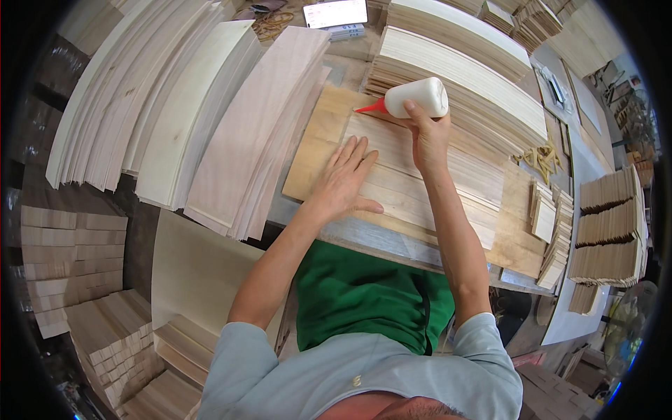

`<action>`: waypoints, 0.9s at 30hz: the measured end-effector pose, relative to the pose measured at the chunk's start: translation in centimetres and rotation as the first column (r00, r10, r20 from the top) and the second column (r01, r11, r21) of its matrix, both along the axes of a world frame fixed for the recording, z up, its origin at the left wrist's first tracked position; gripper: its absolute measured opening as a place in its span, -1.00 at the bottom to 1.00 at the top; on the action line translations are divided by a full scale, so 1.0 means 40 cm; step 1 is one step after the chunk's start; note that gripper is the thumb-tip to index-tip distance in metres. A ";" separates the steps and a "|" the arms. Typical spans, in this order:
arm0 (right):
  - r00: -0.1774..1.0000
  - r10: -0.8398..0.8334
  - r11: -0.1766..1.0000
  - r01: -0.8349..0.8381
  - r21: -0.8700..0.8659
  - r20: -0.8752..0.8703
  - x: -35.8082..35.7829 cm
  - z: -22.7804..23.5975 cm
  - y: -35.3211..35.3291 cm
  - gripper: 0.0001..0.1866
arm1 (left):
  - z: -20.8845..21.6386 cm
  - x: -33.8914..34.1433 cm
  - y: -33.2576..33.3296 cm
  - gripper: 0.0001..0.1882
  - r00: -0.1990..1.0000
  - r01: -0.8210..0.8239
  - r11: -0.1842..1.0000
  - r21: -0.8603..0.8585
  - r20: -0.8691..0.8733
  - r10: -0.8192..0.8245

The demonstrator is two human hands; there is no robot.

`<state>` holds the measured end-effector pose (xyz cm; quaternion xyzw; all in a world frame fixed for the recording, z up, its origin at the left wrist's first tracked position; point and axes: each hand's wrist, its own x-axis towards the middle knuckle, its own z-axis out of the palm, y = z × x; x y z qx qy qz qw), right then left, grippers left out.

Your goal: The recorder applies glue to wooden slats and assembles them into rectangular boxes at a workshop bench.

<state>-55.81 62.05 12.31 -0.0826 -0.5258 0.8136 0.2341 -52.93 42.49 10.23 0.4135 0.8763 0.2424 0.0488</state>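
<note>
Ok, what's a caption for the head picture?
Right hand holds a white, red-nozzled bottle; left hand rests on wooden strips.

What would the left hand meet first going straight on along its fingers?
The left hand would probably meet the red nozzle of the white bottle, though depth is unclear; it might pass beneath.

This is a woodworking workshop. Long, thin, pale wooden boards [210, 105] stand in rows at ten o'clock, squared brown wooden pieces [115, 322] pile up at eight, beige wooden slats [605, 248] sit bundled at three, and a white squeeze bottle with a red pointed nozzle [418, 96] shows at one.
</note>
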 end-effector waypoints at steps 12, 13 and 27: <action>1.000 -0.014 0.995 0.014 0.098 -0.002 -0.011 0.007 -0.009 -0.39 | 0.004 -0.002 0.001 0.07 1.000 -0.008 1.000 0.021 0.006 0.008; 1.000 -0.020 0.995 0.020 0.096 -0.002 -0.006 0.011 -0.003 -0.39 | 0.003 -0.002 0.002 0.07 1.000 -0.002 1.000 0.019 0.005 0.002; 0.987 -0.152 0.916 0.118 0.383 0.060 0.175 0.065 0.244 -0.42 | 0.023 0.006 0.018 0.08 0.999 -0.030 0.997 -0.074 0.043 0.033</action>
